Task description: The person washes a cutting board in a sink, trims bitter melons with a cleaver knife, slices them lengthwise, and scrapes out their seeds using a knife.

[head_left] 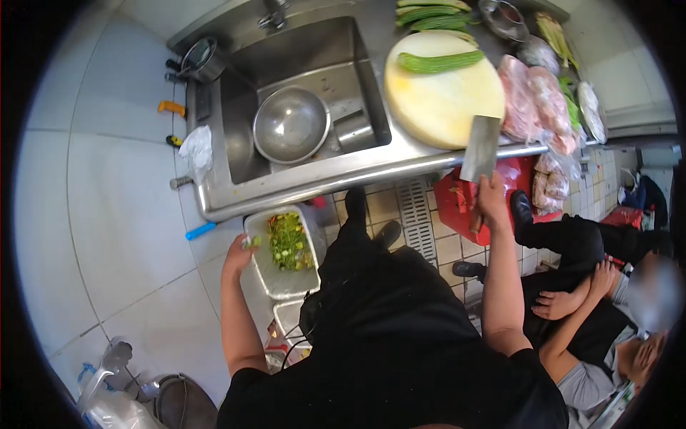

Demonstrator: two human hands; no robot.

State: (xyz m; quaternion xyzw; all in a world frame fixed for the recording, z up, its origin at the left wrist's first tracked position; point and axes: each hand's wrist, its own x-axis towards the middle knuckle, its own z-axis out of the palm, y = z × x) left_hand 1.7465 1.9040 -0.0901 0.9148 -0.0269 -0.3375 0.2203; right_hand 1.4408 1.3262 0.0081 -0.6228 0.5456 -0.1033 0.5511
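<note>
My right hand [489,198] is wrapped round the handle of a cleaver [480,149], its broad blade pointing up over the counter's front edge. Just beyond the blade is a thick round cutting board [436,100] with a ridged green gourd [441,61] lying across its far part. On the left, my left hand [239,254] is at the rim of a white plastic bin [280,287], with a small pale green vegetable piece [252,242] at its fingertips. Chopped green vegetable scraps [288,243] lie inside the bin.
A steel sink [239,136] holds a metal bowl [291,125] and a steel container [354,131]. More green gourds [436,16] and bagged pink meat [532,100] lie on the counter. A red container [457,196] stands below. At right sits another person [572,300], arms crossed over a knee.
</note>
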